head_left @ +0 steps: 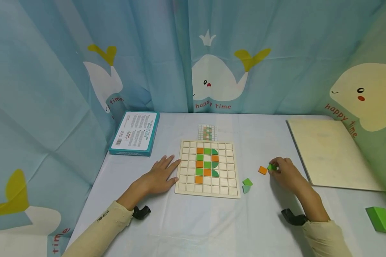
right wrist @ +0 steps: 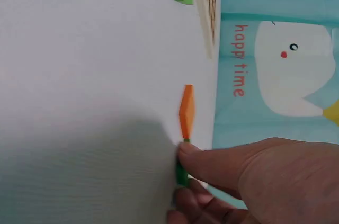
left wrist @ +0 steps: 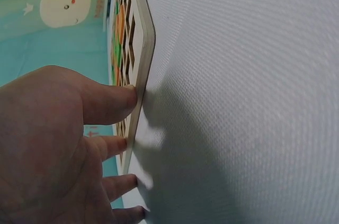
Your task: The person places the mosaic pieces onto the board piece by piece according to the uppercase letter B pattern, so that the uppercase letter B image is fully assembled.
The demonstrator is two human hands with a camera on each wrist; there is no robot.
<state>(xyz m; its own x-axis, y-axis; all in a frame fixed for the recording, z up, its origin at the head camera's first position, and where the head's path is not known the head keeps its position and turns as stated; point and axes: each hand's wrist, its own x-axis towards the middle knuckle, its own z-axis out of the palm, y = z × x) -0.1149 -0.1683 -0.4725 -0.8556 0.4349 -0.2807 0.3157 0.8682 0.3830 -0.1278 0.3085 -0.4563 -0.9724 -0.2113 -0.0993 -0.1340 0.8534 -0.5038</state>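
Note:
A wooden grid board (head_left: 226, 171) lies mid-table, with orange and green square tiles and dark green rounded tiles set in its cells. My left hand (head_left: 162, 176) lies at the board's left side with fingers spread; in the left wrist view its thumb (left wrist: 114, 105) touches the board's edge. Right of the board, my right hand (head_left: 286, 173) pinches a green tile (head_left: 271, 166) between thumb and fingers, close to the tabletop. Beside that tile an orange square tile (head_left: 262, 170) lies on the cloth. Nearer the board are a loose green tile (head_left: 247, 182) and a pale green tile (head_left: 246, 189).
Behind the board lies a small pattern card (head_left: 207, 132). A teal and white box (head_left: 135, 132) sits at the back left. On the right are a large pale wooden panel (head_left: 334, 153) and a green block (head_left: 381, 219). Curtains (head_left: 167, 53) surround the table.

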